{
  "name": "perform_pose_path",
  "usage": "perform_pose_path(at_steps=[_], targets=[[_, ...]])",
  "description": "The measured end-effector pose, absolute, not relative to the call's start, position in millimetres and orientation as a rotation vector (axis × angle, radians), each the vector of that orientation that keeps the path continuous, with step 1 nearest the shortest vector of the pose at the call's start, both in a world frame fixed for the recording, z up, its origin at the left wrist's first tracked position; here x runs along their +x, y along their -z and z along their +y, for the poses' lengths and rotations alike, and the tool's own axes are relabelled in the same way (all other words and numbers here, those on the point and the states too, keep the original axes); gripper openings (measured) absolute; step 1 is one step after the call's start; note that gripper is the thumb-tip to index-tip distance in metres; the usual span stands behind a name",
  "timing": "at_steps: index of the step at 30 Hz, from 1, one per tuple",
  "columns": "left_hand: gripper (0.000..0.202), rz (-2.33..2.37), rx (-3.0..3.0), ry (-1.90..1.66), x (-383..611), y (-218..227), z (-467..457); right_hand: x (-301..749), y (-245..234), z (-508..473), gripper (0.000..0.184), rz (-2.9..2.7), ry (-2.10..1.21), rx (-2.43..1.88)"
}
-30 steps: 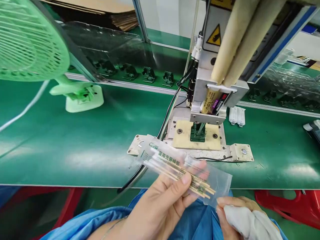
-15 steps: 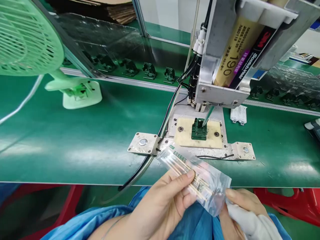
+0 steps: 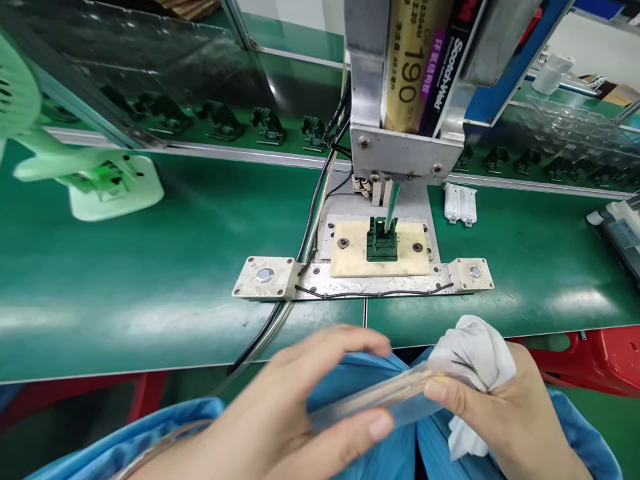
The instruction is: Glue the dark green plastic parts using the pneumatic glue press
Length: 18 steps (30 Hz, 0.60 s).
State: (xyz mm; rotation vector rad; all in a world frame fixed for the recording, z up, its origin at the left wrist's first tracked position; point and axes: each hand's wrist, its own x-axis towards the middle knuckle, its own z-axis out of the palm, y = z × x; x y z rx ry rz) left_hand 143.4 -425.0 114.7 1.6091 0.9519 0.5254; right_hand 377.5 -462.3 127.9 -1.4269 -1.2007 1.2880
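My right hand (image 3: 495, 407) grips one end of a clear plastic bag of thin wooden sticks (image 3: 395, 390) that look like cotton swabs. Bunched in the same hand is a white cloth (image 3: 475, 357). Around the bag's other end my left hand (image 3: 305, 400) is open, thumb and fingers spread apart and slightly blurred; part of the bag passes behind its thumb. Beyond both hands, a small dark green part (image 3: 382, 248) sits on a cream plate (image 3: 345, 263), beneath the greenish nozzle (image 3: 393, 203) of a dispensing machine.
A glue cartridge (image 3: 407, 73) stands in the metal holder (image 3: 400, 153). Metal button boxes, left (image 3: 265, 277) and right (image 3: 473, 273), flank the fixture. Cables (image 3: 270, 327) run over the table edge. A green fan (image 3: 100, 180) stands left; white plastic pieces (image 3: 460, 203) lie right. Dark green parts (image 3: 267, 127) line the back.
My left fingers have let go of the bag and spread. The bag has turned edge-on and moved lower, held by my right hand, where the white cloth now shows more. The view has shifted.
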Motion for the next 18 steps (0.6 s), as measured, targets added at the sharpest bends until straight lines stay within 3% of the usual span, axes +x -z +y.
perform_pose_path(at_steps=[2, 6, 18], targets=[[0.017, 0.821, 1.567, -0.341, 159.7, -118.4, -419.4, 376.9, -127.6, -465.2, 0.023, -1.16, -1.417, -1.379], [0.033, 0.715, 1.221, -0.26, 179.0, -116.9, -416.0, 379.4, -122.9, -469.0, 0.025, -1.041, -1.538, -1.305], [0.04, 0.635, 1.078, -0.338, 184.5, -109.5, -415.5, 386.0, -112.7, -470.3, 0.023, -1.159, -1.202, -1.436]])
